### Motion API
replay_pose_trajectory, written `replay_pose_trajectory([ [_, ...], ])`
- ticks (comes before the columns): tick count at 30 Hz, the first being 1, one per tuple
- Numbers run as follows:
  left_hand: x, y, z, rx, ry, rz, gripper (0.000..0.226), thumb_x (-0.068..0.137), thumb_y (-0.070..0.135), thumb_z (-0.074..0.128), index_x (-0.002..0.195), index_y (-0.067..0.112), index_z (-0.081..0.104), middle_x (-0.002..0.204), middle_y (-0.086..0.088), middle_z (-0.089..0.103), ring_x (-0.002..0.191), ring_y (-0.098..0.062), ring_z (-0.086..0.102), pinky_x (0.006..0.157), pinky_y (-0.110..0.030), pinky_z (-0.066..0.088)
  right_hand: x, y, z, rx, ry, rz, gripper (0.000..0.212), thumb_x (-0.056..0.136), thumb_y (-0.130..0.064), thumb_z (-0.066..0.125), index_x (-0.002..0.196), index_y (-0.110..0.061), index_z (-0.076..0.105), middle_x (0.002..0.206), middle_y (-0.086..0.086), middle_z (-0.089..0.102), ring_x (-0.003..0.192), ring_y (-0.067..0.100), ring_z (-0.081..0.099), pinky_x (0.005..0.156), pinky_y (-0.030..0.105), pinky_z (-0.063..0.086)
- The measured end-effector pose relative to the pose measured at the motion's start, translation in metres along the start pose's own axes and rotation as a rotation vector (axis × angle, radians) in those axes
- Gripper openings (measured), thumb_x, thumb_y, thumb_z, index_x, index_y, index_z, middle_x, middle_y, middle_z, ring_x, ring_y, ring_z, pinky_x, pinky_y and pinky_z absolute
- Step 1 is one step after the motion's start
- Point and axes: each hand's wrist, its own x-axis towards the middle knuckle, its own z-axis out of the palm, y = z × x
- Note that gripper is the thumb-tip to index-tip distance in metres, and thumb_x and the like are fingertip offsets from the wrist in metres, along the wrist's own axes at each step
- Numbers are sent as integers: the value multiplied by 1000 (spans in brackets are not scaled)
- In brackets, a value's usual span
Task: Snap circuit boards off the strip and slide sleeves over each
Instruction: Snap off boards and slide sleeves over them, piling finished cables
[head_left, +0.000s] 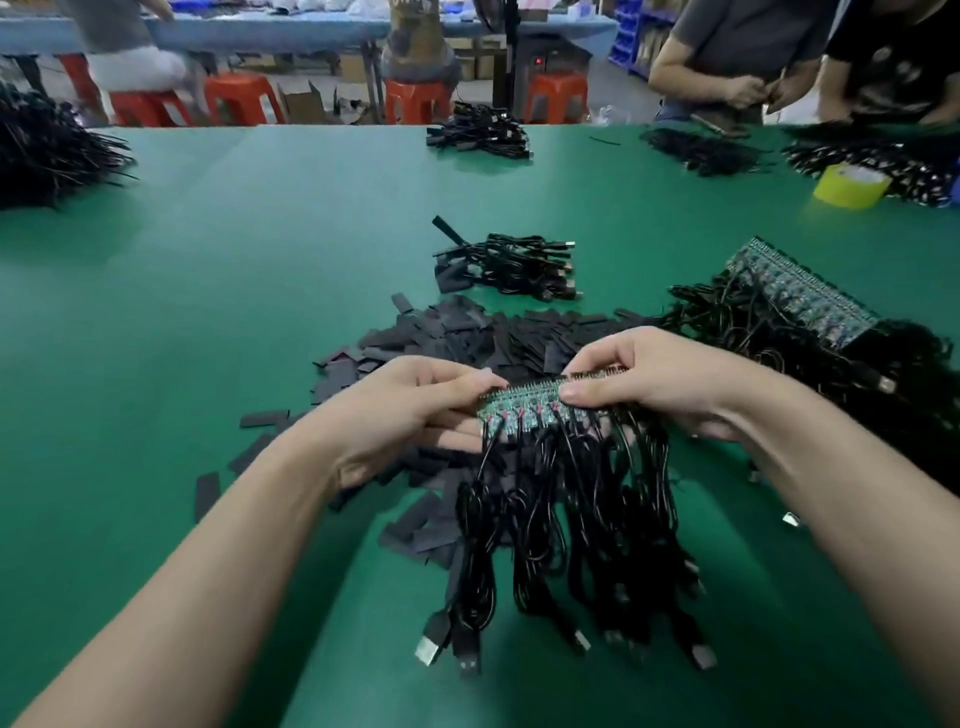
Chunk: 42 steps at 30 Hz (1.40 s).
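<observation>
The strip (540, 401) of circuit boards is held up above the counter (260, 260), its cables (571, 519) dangling below. The left hand (410, 410) pinches the strip's left end and the right hand (649, 384) its right, both grips tight on it. Looks like the snapping step: next, bend off the end board, then fetch one of the sleeves (467, 332) heaped just behind the strip.

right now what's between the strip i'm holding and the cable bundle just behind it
The head view shows a heap of flat black sleeves lying on the green table between the strip and the cable bundle.
</observation>
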Motion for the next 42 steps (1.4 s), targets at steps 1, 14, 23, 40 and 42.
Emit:
replay_pose_trajectory([
  [1,3,-5,-2,26,31,13,33,85,33,71,109,11,77,101,-16,76,74,-14,69,68,-26,59,4,3,-1,-45,37,-22,14,72,-35,83,80,-24,79,71,-4,73,62,13,67,61,28,57],
  [14,13,-41,4,-58,301,331,12,80,22,78,91,20,81,76,-5,77,60,-8,69,54,-14,52,43,-2,42,-590,235,-371,13,88,-42,73,87,-29,72,84,-11,70,80,3,61,71,26,44],
  [23,17,-43,1,-63,246,316,6,73,29,78,77,26,82,68,1,73,57,-7,66,53,-14,50,49,30,53,-273,299,-470,12,92,-27,73,80,-27,72,73,-22,68,69,-6,59,68,13,40],
  [40,18,-47,-2,-273,141,294,11,78,16,77,86,9,81,73,-6,75,55,-7,64,53,-14,49,52,33,58,-100,230,-566,13,93,-14,72,84,-23,72,72,-21,69,67,-9,59,67,7,43],
  [42,17,-46,0,-270,158,302,10,81,16,76,88,10,81,73,-4,75,56,-6,64,53,-13,49,53,33,60,-57,242,-564,6,92,-20,71,86,-20,72,73,-19,70,68,-7,60,69,9,44],
])
